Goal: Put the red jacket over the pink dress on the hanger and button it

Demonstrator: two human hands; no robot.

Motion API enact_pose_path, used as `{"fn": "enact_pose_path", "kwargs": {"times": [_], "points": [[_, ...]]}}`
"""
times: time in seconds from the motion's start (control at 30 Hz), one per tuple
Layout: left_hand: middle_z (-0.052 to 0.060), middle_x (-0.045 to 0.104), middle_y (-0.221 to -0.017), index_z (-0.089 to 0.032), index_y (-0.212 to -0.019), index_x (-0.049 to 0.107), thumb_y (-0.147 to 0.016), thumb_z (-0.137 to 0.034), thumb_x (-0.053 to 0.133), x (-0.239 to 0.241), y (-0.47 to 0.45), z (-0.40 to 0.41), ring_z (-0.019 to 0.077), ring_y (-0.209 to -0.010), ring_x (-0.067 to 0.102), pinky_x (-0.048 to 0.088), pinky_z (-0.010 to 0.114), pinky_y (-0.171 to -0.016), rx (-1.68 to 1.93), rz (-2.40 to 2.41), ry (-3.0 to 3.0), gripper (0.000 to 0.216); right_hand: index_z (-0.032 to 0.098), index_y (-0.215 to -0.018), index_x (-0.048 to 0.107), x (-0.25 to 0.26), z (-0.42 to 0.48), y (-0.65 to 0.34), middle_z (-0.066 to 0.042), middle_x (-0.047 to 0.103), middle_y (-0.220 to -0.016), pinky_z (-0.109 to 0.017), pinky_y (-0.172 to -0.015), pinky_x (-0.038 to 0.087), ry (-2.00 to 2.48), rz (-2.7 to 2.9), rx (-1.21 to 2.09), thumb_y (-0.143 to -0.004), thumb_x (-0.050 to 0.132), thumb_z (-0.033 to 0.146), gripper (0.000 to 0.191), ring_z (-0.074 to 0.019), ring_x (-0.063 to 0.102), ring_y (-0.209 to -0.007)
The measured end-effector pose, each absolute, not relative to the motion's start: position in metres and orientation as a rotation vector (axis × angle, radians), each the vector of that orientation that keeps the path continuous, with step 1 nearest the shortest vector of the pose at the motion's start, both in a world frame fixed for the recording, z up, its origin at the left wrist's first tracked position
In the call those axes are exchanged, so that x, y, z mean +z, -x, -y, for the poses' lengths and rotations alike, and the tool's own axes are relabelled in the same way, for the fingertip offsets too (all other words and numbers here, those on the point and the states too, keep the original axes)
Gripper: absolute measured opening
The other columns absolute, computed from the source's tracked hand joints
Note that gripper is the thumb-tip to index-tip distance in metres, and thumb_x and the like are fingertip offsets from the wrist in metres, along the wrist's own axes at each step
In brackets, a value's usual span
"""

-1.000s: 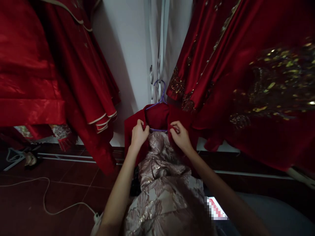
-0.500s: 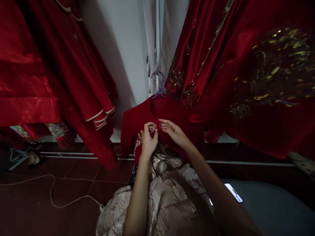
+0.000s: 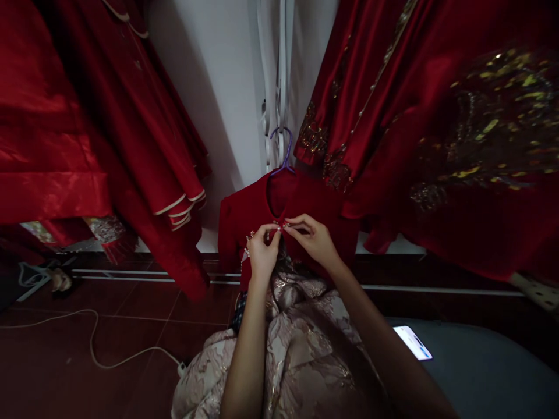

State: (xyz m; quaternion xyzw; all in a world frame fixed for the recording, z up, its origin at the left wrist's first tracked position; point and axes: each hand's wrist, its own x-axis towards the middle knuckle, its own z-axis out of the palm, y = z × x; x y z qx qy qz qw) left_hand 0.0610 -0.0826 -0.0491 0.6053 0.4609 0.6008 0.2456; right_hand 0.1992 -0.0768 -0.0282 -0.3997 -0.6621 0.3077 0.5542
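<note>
A small red jacket (image 3: pixel 244 212) hangs on a purple hanger (image 3: pixel 283 150) in front of me, over a pale gold brocade skirt (image 3: pixel 301 343). My left hand (image 3: pixel 263 254) and my right hand (image 3: pixel 312 240) meet at the jacket's front just under the collar. Both pinch a small beaded fastening (image 3: pixel 278 226) there, fingers closed on it. The fastening itself is mostly hidden by my fingertips.
Long red satin gowns hang at the left (image 3: pixel 100 122) and, with gold embroidery, at the right (image 3: pixel 437 128). A white wall (image 3: pixel 227 87) lies behind. A lit phone (image 3: pixel 413 342) rests on a grey seat (image 3: pixel 484 372). A white cable (image 3: pixel 94 343) crosses the dark red floor.
My hands came from the jacket's two open front edges to its middle, closing the front. Since half a second ago they have drawn closer together on the fastening.
</note>
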Motion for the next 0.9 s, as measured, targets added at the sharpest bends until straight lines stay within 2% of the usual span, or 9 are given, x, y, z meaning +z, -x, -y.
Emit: {"fn": "enact_pose_path", "kwargs": {"times": [0.23,0.37,0.67,0.9], "points": [[0.004,0.067,-0.089,-0.018,-0.092,0.064,-0.079,-0.024,0.055,-0.040,-0.060,0.093,0.0131,-0.079,0.062,0.049,0.026,-0.077,1.653,-1.248,-1.859,0.017,0.019,-0.093,0.064,-0.023,0.086,-0.195,-0.005,0.067,-0.098,-0.028,-0.067,0.057,0.951,1.594,0.522,-0.079,0.059,0.034,0.021,-0.0169,0.065,-0.083],[0.005,0.066,-0.087,-0.017,-0.091,0.063,-0.080,-0.027,0.054,-0.037,-0.060,0.096,0.0132,-0.078,0.061,0.048,0.026,-0.076,1.647,-1.256,-1.957,0.017,0.021,-0.097,0.068,-0.023,0.091,-0.193,-0.004,0.067,-0.098,-0.027,-0.069,0.058,0.948,1.619,0.394,-0.081,0.056,0.030,0.022,-0.0156,0.065,-0.085],[0.005,0.064,-0.087,-0.018,-0.094,0.062,-0.082,-0.026,0.052,-0.037,-0.058,0.096,0.0130,-0.077,0.060,0.047,0.025,-0.075,1.584,-1.337,-2.074,0.017,0.021,-0.104,0.068,-0.025,0.087,-0.197,-0.003,0.066,-0.104,-0.033,-0.084,0.056,0.904,1.578,0.630,-0.077,0.063,0.032,0.030,-0.0183,0.065,-0.092],[0.004,0.063,-0.086,-0.018,-0.093,0.061,-0.084,-0.024,0.050,-0.035,-0.054,0.095,0.0129,-0.077,0.058,0.044,0.024,-0.074,1.548,-1.337,-2.205,0.016,0.021,-0.108,0.066,-0.027,0.081,-0.199,-0.005,0.065,-0.102,-0.033,-0.080,0.058,0.924,1.589,0.673,-0.074,0.065,0.036,0.038,-0.0181,0.065,-0.087]]}}
